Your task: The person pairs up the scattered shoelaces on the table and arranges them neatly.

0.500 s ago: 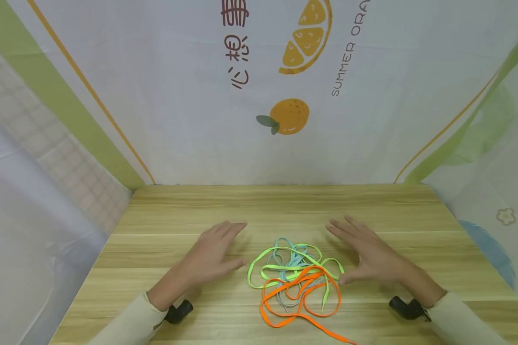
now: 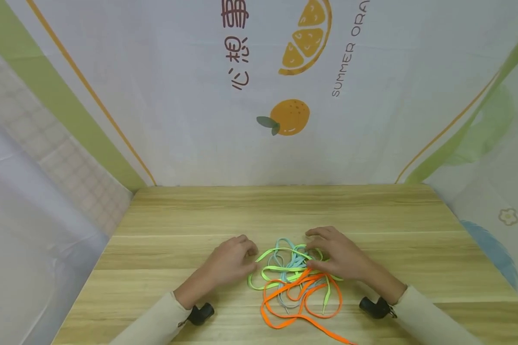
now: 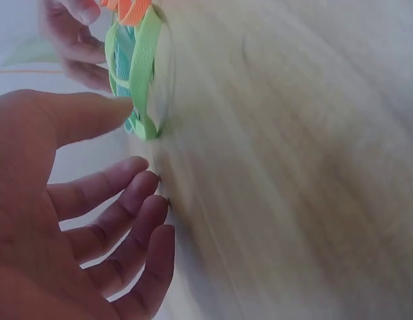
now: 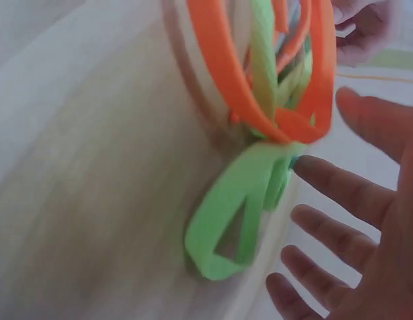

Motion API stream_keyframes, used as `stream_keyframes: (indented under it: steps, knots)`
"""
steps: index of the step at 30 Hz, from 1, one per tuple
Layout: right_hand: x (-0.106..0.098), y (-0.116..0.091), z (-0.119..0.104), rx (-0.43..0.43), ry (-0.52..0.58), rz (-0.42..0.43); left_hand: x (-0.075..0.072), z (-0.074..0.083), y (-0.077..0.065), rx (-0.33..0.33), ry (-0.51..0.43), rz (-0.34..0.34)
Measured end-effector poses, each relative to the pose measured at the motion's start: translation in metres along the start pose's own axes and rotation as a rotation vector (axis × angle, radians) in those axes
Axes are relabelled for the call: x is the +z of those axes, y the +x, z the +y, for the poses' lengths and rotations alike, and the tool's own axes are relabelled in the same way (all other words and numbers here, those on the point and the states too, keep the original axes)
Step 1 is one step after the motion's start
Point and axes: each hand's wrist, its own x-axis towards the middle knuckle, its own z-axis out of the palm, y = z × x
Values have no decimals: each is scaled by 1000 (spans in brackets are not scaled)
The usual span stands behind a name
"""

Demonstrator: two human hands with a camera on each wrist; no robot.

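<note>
We see the person's left hand [image 2: 230, 261] left of the orange lace [image 2: 300, 316] and the right hand [image 2: 338, 254] beyond its right side, seemingly placed to flank the tangle; both hands' fingers bend loosely, grasping nothing (contact we can't tell). Beyond and partly under it, the green lace [image 2: 285, 269] and blue lace [image 2: 295, 261] intertwine, overlaps hiding strands.

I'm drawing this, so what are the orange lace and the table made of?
The orange lace looks like matte fabric, probably woven: it's a flat band curving in soft loops. The table looks like smooth wood, or maybe wood-patterned laminate: streaky grain lines cross it.
</note>
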Motion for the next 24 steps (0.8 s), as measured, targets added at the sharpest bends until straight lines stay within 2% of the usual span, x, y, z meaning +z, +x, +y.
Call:
stream_keyframes:
  steps: [3,11,19,24]
  knots:
    - [4,2,-1,-1,-13,16,2,3,1,-16,-2,-8]
    - [8,6,-3,21,-46,12,2,6,2,-69,-27,-88]
    - [10,7,-6,62,-38,13,2,3,1,-25,-66,-69]
    - [9,8,-7,64,-41,3,-2,2,0,-54,-112,-55]
